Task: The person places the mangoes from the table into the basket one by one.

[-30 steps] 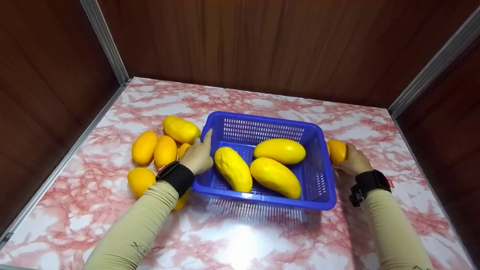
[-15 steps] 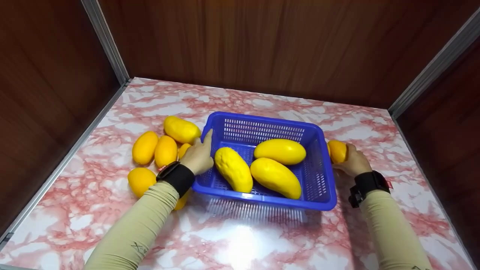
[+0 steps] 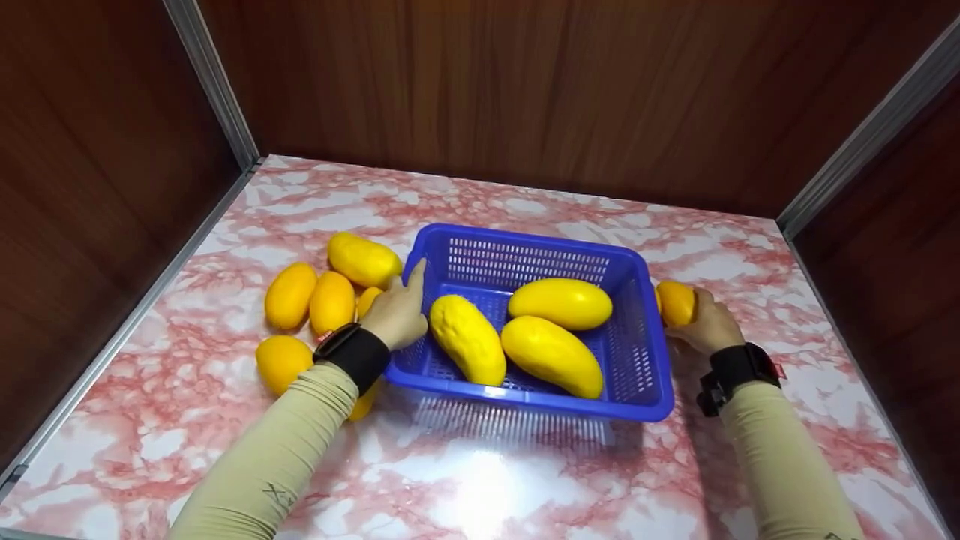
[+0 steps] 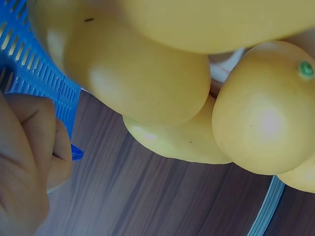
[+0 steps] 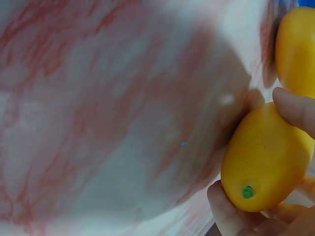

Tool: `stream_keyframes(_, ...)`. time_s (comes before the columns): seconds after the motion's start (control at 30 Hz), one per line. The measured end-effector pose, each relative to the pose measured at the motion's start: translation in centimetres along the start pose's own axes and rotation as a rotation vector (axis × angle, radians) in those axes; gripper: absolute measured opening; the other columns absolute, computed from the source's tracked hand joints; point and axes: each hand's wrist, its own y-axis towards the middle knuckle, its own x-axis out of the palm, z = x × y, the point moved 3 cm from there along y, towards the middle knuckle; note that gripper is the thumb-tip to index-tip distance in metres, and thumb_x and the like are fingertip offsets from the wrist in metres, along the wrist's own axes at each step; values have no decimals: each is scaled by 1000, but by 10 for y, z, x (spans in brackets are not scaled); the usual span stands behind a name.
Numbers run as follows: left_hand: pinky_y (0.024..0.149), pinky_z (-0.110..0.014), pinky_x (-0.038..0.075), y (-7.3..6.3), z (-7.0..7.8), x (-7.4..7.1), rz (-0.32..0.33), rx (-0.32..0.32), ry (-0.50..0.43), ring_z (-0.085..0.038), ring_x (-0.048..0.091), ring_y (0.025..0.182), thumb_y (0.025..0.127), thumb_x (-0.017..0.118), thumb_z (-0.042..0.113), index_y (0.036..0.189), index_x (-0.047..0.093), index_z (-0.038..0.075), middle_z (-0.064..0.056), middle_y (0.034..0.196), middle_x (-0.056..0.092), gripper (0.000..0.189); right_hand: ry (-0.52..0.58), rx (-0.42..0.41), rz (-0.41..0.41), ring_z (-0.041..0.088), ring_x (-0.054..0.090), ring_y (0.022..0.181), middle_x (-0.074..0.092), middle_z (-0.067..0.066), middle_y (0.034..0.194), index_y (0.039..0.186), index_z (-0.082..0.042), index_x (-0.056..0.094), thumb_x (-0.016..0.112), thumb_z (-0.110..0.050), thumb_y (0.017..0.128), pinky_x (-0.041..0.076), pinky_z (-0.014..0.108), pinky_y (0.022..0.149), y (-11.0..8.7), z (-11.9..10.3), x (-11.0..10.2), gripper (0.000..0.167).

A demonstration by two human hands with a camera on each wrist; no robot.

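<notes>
My left hand (image 3: 397, 315) grips the left rim of a blue slotted plastic basket (image 3: 525, 401), index finger lying along the edge. Its curled fingers (image 4: 37, 132) press against the basket wall in the left wrist view. Inside lie three large yellow mangoes: a lumpy one (image 3: 469, 339) at left and two smooth ones, one behind (image 3: 560, 303) and one in front (image 3: 552, 356). Outside the right wall, my right hand (image 3: 709, 326) holds a smaller orange-yellow mango (image 5: 266, 157) with a green stem spot, between thumb and fingers. Another mango (image 5: 298, 51) sits beside it, mostly hidden in the head view.
Several loose mangoes cluster left of the basket, among them a long yellow one (image 3: 364, 259) and an orange one (image 3: 291, 295). My left wrist partly covers some. The pink-and-white marbled table (image 3: 585, 487) is bounded by dark wood panels (image 3: 510, 90) behind and at both sides.
</notes>
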Motion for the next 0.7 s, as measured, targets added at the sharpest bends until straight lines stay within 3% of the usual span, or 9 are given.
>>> stream_keyframes(0.33, 91, -52, 50, 1, -2, 2, -3, -8, 3, -44, 61, 99, 86, 51, 6, 161, 4, 15, -36, 147, 36, 89, 24, 13, 12, 55, 44, 117, 41, 44, 131, 149, 13, 19, 70, -25, 85, 33, 64, 103, 0, 3, -1, 90)
stream_keyframes(0.7, 91, -52, 49, 3, -2, 2, -3, -1, 7, -44, 61, 99, 87, 50, 8, 161, 5, 15, -35, 147, 36, 87, 8, 37, 93, 55, 45, 116, 40, 45, 131, 149, 11, 20, 70, -25, 85, 35, 65, 102, -3, -1, -9, 89)
